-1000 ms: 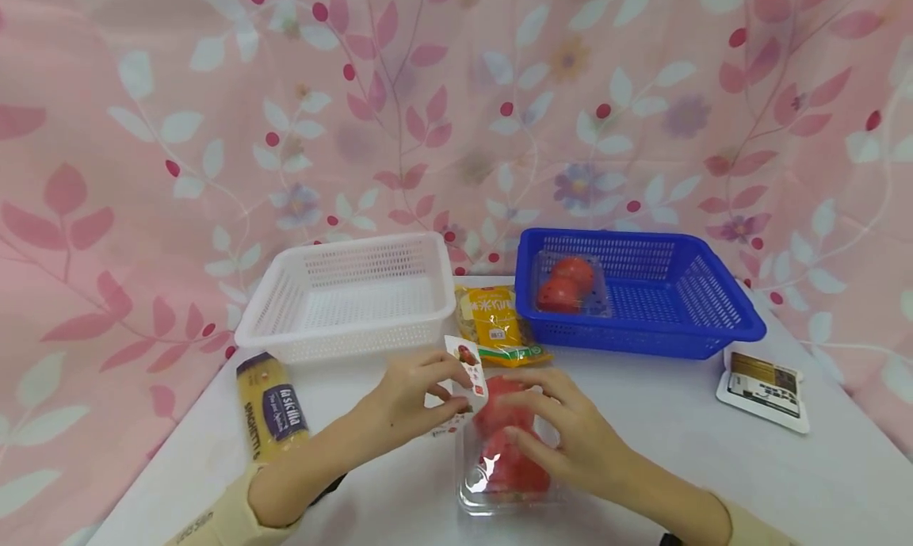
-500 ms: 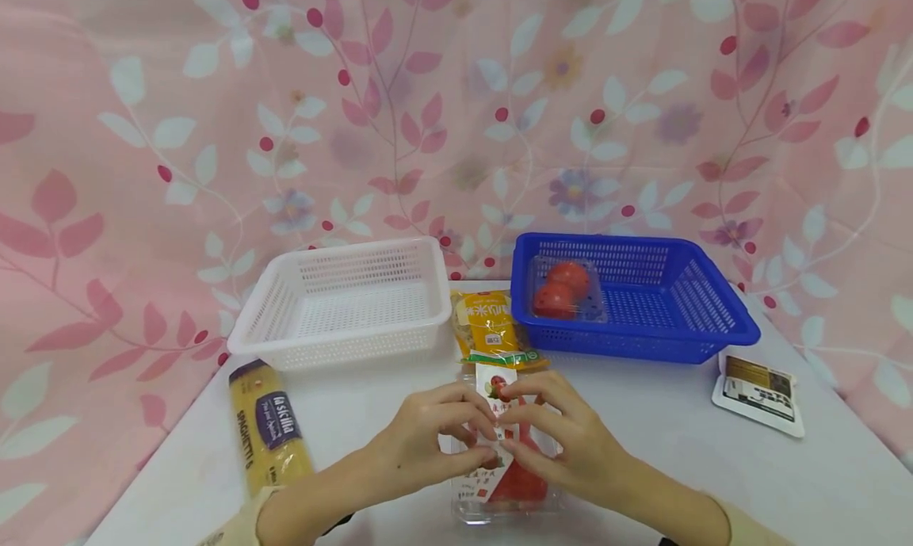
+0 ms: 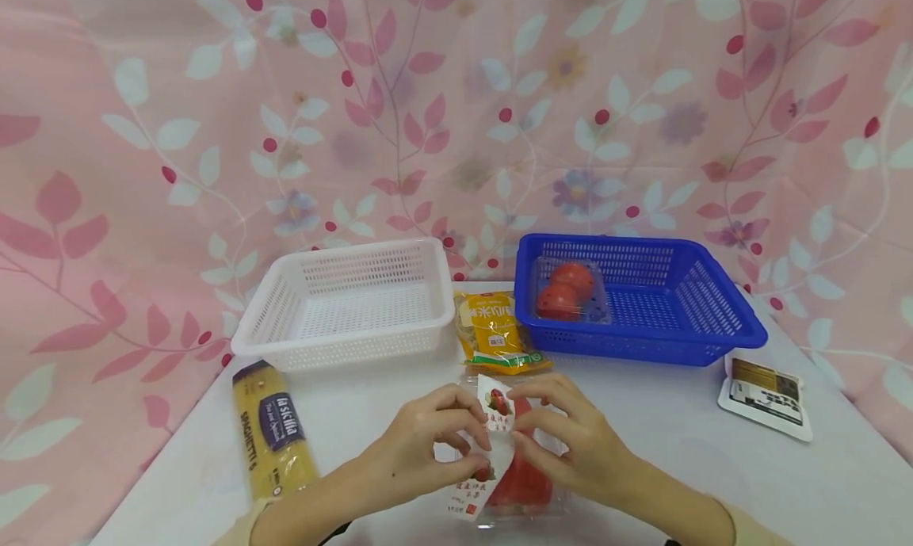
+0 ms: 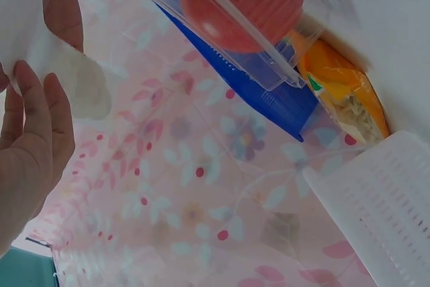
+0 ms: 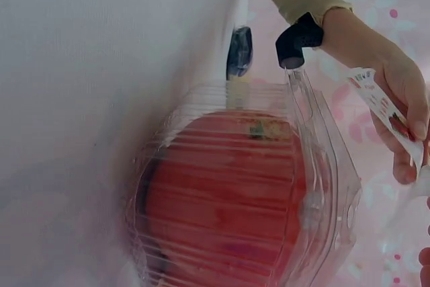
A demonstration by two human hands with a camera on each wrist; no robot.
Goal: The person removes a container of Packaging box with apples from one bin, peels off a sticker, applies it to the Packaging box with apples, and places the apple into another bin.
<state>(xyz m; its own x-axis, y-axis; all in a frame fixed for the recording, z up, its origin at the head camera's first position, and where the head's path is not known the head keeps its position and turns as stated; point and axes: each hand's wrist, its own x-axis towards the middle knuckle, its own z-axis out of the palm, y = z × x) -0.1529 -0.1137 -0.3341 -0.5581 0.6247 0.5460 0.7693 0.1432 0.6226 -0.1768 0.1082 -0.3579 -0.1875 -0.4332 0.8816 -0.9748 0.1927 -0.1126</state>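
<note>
In the head view my left hand [image 3: 431, 443] pinches the lower left side of a white paper label [image 3: 499, 451] printed with red fruit. The fingertips and thumb of my right hand [image 3: 581, 435] grip its upper right edge. The strip slants over a clear plastic fruit box [image 3: 556, 506] with red round fruit [image 3: 524, 483] inside, covering part of it. From the right wrist the box [image 5: 329, 186] shows closed on the table, and the label [image 5: 379, 102] hangs apart from it. In the left wrist view the label's pale back [image 4: 80, 85] faces the camera.
A white basket [image 3: 342, 340] stands behind to the left, a blue basket [image 3: 642, 344] with another boxed pair of red fruit [image 3: 563, 292] to the right. Between them lies a yellow food bag [image 3: 499, 336]. Spaghetti [image 3: 274, 427] lies left, a white flat pack [image 3: 766, 399] right.
The left hand has brought the label rightward and down over the fruit box. My right hand has gone from the box to the label's edge, and the label now lies stretched between both hands.
</note>
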